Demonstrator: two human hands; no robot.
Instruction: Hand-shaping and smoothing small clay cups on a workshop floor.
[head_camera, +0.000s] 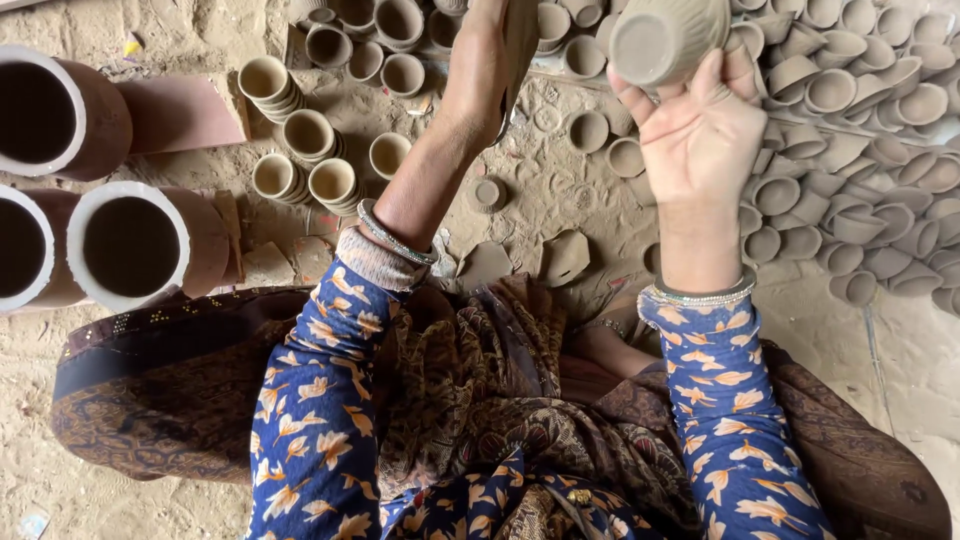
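While the right hand (700, 135) curls its fingers (632, 100) closed around a ribbed grey clay cup (665, 38), holding it raised with its flat base toward the camera, the left hand (480, 70) reaches forward over the sandy ground (540, 190); its fingers run out of the top of the view, so I cannot tell their spread, though a flat brownish piece (520, 45) seems pressed against the palm. Small unfired cups (850, 150) lie heaped at right. Nested cup stacks (300, 135) stand left, beside large white-rimmed terracotta pots (130, 245), empty inside.
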